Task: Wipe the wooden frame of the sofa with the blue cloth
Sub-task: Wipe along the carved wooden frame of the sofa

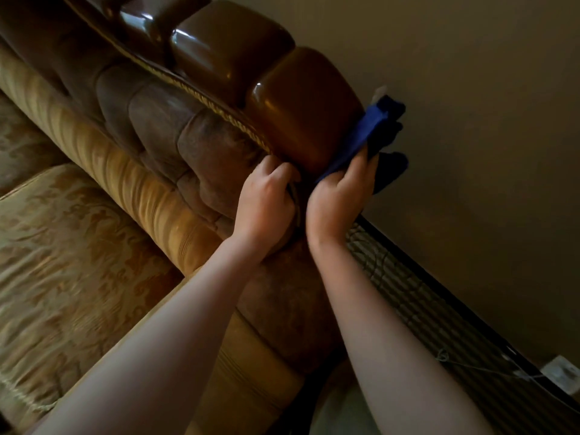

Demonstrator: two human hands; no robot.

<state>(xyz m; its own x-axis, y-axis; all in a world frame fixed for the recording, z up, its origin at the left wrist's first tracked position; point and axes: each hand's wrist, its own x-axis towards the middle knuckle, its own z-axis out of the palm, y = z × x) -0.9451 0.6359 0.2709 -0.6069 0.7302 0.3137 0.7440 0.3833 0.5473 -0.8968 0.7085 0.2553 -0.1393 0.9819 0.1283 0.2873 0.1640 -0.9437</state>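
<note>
The glossy brown wooden frame [301,105] runs along the top of the sofa back in rounded blocks, edged by a gold cord trim. My right hand [340,196] holds the blue cloth [373,133] and presses it against the right end of the last wooden block, next to the wall. My left hand [266,196] grips the brown tufted upholstery of the sofa back [201,152] just below the cord trim, fingers curled into the fabric.
Gold patterned seat cushions [62,246] fill the lower left. A beige wall [470,120] stands close behind the sofa. A dark ribbed panel [423,302] runs along the wall's base, with a white plug and cable [558,372] at the lower right.
</note>
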